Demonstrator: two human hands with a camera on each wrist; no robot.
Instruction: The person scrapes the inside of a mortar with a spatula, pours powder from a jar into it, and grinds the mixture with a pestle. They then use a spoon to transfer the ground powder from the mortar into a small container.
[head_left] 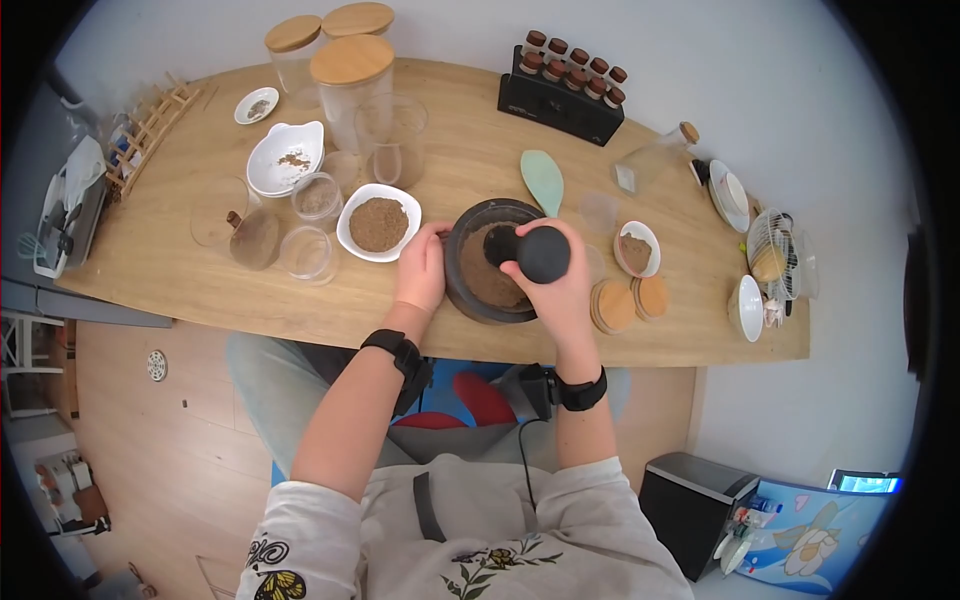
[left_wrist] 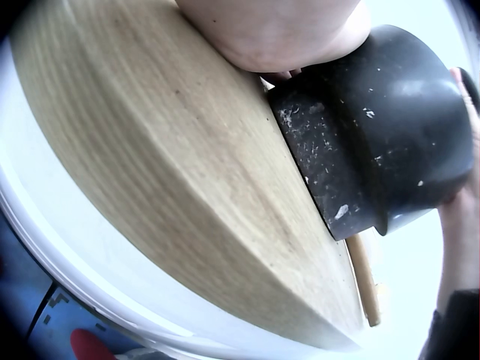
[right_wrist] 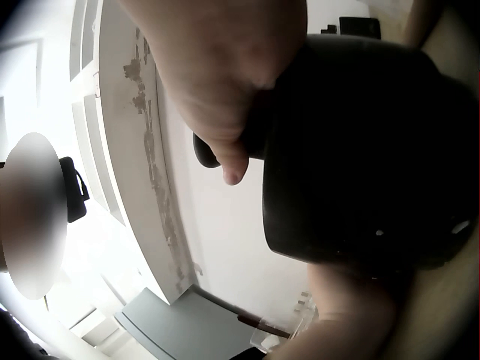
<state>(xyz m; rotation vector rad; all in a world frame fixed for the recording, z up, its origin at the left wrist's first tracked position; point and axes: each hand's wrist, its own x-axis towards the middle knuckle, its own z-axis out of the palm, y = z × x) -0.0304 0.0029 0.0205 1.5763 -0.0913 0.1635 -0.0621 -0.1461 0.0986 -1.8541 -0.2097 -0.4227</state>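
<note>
A dark mortar point(head_left: 462, 290) with brown powder point(head_left: 485, 270) inside stands near the table's front edge. My left hand point(head_left: 421, 272) lies against its left side; in the left wrist view the hand point(left_wrist: 277, 30) is beside the black mortar wall point(left_wrist: 390, 127), its fingertips mostly hidden. My right hand point(head_left: 560, 290) grips the round-topped black pestle point(head_left: 543, 254), whose lower part stands in the powder. In the right wrist view the right hand point(right_wrist: 225, 82) is above the mortar point(right_wrist: 360, 165), partly hiding the pestle.
White bowls of brown powder point(head_left: 379, 226) point(head_left: 636, 250) flank the mortar. Glass jars point(head_left: 318, 198), wooden lids point(head_left: 612, 305) and a green spoon rest point(head_left: 542, 180) are around it. A black rack of small bottles point(head_left: 560, 105) stands behind; a wooden rack point(head_left: 150, 140) is far left.
</note>
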